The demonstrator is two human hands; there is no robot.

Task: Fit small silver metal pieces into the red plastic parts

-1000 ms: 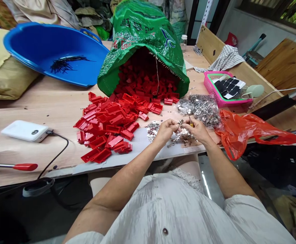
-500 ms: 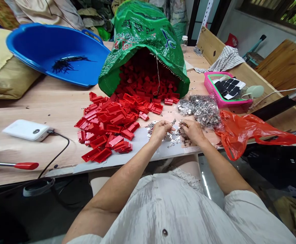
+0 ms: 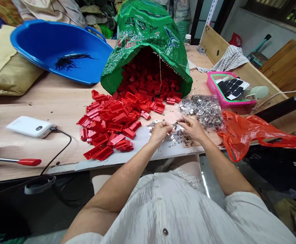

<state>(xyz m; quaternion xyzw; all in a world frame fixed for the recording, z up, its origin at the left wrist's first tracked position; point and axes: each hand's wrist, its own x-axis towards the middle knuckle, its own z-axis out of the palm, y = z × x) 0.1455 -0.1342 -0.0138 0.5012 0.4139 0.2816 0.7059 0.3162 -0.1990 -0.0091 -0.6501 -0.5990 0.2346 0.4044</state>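
Note:
My left hand (image 3: pixel 161 131) is closed in a pinch on a small metal piece (image 3: pixel 175 125), whose outline is too small to make out. Close beside it, my right hand (image 3: pixel 194 129) is closed around a thin tool with a yellowish part (image 3: pixel 188 124), and its fingertips reach the metal piece. Below both hands lie many loose silvery metal pieces (image 3: pixel 172 138) on a grey sheet, with darker small pieces (image 3: pixel 185 137) on the right. A heap of red plastic housings (image 3: pixel 114 118) lies to the left of my left hand.
A green sack (image 3: pixel 148 34) spills red housings behind the heap. Plastic bags of metal parts (image 3: pixel 207 110), a red plastic bag (image 3: pixel 252 132) and a pink basket (image 3: pixel 210 86) stand right. Leftward are a blue basin (image 3: pixel 86 73), a white power bank (image 3: pixel 29 126) and a red-handled tool (image 3: pixel 29 162).
My right hand has come nearer the metal piece in my left hand, and its fingers now meet it. The whole view has shifted slightly.

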